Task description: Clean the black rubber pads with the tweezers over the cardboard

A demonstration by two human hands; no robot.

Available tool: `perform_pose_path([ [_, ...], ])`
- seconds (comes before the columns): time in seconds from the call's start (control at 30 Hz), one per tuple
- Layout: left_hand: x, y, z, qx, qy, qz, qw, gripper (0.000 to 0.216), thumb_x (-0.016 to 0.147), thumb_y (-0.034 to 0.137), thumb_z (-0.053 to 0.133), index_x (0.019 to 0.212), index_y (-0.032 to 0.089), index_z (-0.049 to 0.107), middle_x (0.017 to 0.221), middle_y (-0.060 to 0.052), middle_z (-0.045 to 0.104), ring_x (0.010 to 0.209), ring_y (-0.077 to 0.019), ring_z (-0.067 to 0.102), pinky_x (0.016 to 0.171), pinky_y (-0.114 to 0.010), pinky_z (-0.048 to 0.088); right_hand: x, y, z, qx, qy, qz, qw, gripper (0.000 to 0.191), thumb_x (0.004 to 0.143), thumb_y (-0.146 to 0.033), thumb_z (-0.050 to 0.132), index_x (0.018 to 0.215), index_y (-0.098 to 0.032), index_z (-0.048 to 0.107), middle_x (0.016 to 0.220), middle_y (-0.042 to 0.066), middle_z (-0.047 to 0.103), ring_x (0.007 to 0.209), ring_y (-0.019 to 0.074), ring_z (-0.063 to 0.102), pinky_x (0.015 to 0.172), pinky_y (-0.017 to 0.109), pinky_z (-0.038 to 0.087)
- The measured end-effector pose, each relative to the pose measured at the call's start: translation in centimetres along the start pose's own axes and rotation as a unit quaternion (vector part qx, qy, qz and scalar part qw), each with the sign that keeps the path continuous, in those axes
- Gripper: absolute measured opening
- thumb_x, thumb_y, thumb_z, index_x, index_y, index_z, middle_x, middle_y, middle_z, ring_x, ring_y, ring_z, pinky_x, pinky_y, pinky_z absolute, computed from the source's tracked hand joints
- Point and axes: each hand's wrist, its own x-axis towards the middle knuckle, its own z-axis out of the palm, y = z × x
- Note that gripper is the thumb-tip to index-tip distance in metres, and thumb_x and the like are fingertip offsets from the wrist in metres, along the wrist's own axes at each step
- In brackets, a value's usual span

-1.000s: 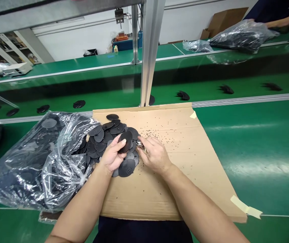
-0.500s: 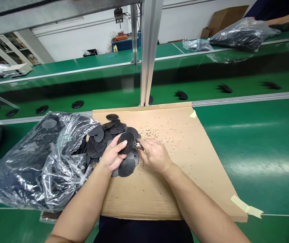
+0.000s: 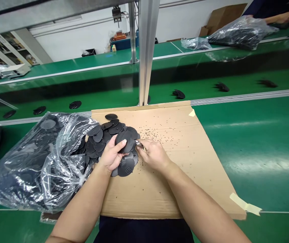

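Tilting upright: disc [image 3: 125, 141], left hand [image 3: 112, 156]

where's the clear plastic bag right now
In the head view, the bag lies left of the cardboard, its mouth spilling black discs beside the left hand.

Over the past second, the left hand [image 3: 112, 156] has turned its black disc [image 3: 126, 141] slightly, the thumb now lying across the lower edge. The right hand [image 3: 153, 155] has edged its small metal tool [image 3: 139, 145] closer, touching the disc's rim beside the fingertips.
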Motion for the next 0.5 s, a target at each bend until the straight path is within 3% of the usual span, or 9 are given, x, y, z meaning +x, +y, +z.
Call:
perform_pose_path([
  [0.1,-0.02,0.1,0.08,-0.003,0.016,0.043,0.999,0.061,0.059,0.018,0.085,0.11,0.017,0.051,0.105,-0.008,0.061,0.089,-0.0199,0.062,0.067,-0.026,0.054,0.12,0.38,-0.1,0.135,0.045,0.073,0.987,0.017,0.088,-0.027,0.052,0.092,-0.017,0.065,0.074,0.002,0.063,0.069,0.0166,0.059,0.067,0.028,0.047],
  [0.23,0.2,0.15,-0.12,-0.003,0.034,0.078,0.996,0.057,0.061,0.019,0.085,0.108,0.017,0.053,0.098,-0.006,0.062,0.083,-0.0167,0.062,0.066,-0.023,0.052,0.2,0.89,-0.06,0.21,0.089,0.125,0.966,0.025,0.085,-0.034,0.056,0.098,-0.015,0.065,0.075,0.002,0.064,0.069,0.0175,0.061,0.067,0.029,0.048],
  [0.4,0.19,0.42,-0.34,-0.058,-0.004,0.068,0.996,0.045,0.064,0.021,0.083,0.099,0.014,0.056,0.089,-0.005,0.062,0.078,-0.0137,0.061,0.071,-0.024,0.052,0.15,0.66,0.16,0.164,0.101,0.058,0.98,0.021,0.086,-0.029,0.054,0.098,-0.016,0.065,0.079,0.004,0.065,0.078,0.0199,0.062,0.076,0.032,0.049],
  [0.5,-0.05,0.64,-0.32,-0.061,-0.033,0.036,0.997,0.051,0.065,0.023,0.083,0.106,0.019,0.053,0.088,-0.003,0.061,0.072,-0.0159,0.061,0.061,-0.026,0.052,0.06,0.34,0.06,0.14,0.084,0.021,0.986,0.019,0.088,-0.027,0.052,0.098,-0.017,0.064,0.08,0.004,0.065,0.076,0.0191,0.062,0.075,0.032,0.049],
])
